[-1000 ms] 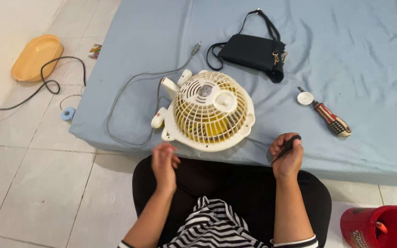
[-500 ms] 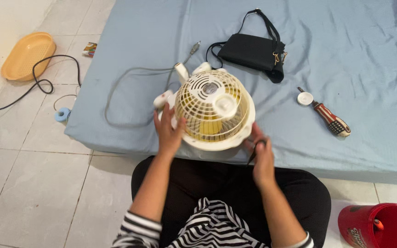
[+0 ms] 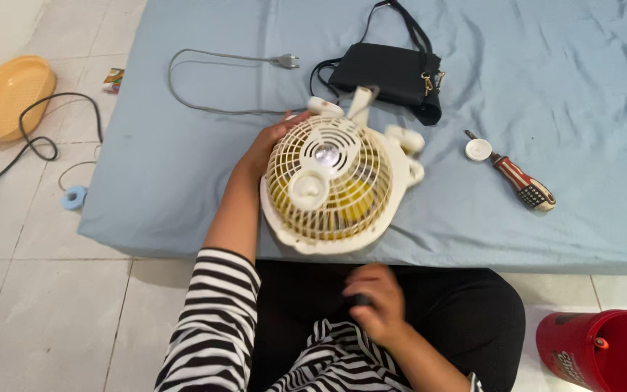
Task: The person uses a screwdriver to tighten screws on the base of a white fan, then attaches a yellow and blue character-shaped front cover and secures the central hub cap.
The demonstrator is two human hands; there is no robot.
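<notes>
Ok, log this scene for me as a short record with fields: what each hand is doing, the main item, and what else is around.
left hand: on the far left rim of the fan
right hand: over the lap, blurred, closed on a small dark tool
fan: cream grille, yellow blades, lying face up at the mattress edge
cord: grey, unplugged, on the mattress
nearby: black bag; screwdriver; white cap
floor: red bucket; orange tray

A blue-sheeted mattress [image 3: 183, 181] lies on a white tiled floor [image 3: 45, 312]. A cream fan [image 3: 332, 185] sits at its near edge. Beyond the fan lies a black bag [image 3: 386, 72]; left of that, a grey cord with plug [image 3: 212, 80]; right of the fan, a white cap [image 3: 478, 149] and a striped-handled screwdriver [image 3: 520, 181].
</notes>
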